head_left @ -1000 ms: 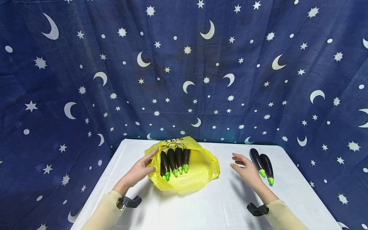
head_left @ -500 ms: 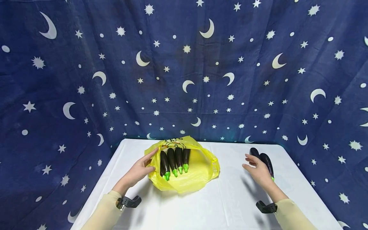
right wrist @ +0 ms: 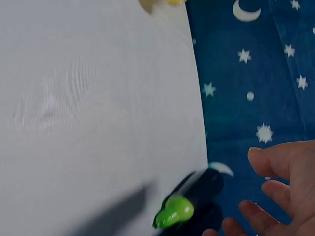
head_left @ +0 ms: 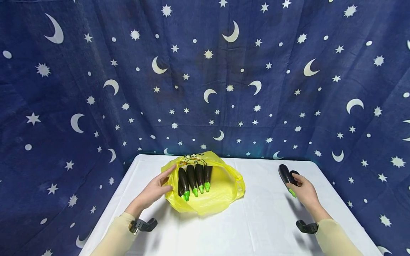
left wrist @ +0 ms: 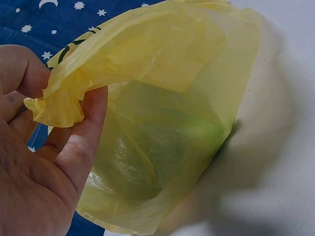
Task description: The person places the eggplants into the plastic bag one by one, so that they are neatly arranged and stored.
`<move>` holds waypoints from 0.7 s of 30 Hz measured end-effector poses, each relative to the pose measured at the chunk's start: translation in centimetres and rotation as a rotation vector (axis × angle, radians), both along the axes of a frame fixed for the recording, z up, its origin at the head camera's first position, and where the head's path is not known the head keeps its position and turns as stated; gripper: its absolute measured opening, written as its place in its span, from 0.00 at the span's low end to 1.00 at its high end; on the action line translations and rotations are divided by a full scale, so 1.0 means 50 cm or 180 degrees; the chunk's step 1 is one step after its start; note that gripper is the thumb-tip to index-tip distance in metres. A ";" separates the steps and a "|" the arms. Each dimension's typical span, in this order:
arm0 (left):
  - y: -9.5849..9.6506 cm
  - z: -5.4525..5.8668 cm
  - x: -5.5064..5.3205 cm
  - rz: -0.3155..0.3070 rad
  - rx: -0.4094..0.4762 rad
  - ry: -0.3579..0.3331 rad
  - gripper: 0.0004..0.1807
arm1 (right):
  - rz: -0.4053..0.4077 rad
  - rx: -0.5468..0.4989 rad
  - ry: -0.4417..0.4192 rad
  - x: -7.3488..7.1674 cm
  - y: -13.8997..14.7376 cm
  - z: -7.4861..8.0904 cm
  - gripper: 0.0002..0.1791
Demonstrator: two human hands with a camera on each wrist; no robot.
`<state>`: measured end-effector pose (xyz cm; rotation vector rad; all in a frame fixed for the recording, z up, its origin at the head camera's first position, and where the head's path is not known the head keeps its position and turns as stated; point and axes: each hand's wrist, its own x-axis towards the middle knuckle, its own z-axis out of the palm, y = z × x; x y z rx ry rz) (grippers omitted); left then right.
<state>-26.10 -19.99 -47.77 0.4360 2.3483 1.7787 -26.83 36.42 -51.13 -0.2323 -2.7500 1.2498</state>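
Note:
My left hand [head_left: 153, 192] pinches the left rim of a yellow plastic bag [head_left: 222, 202], whose mouth gapes toward me. In the left wrist view, crumpled bag film [left wrist: 56, 105] sits between thumb and fingers. Several dark eggplants [head_left: 191, 177] with green stem ends lie side by side inside the bag. Over at the right, my right hand [head_left: 306, 195] hovers above two more eggplants, the left one [head_left: 283, 173] mostly visible, the right one [head_left: 294, 173] largely covered by the hand. The right wrist view has the fingers spread, apart from an eggplant's green cap [right wrist: 178, 211].
A white-covered table [head_left: 221, 234] carries everything. Behind it and at both sides hangs a dark blue curtain [head_left: 192, 135] printed with moons and stars. White tabletop separates the bag from the two eggplants at the right.
My right hand has moved rightward from beside the pair of eggplants to over them, covering most of the right one. The left hand and the bag have stayed still.

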 end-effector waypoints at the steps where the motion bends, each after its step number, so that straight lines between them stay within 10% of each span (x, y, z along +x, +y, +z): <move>1: 0.000 0.000 0.000 -0.0007 0.0004 0.0005 0.41 | -0.0044 0.0025 -0.0007 0.000 0.006 -0.002 0.40; 21: -0.002 0.000 0.000 -0.0049 0.0016 0.0016 0.42 | -0.0376 0.0145 -0.0482 -0.023 0.086 -0.018 0.43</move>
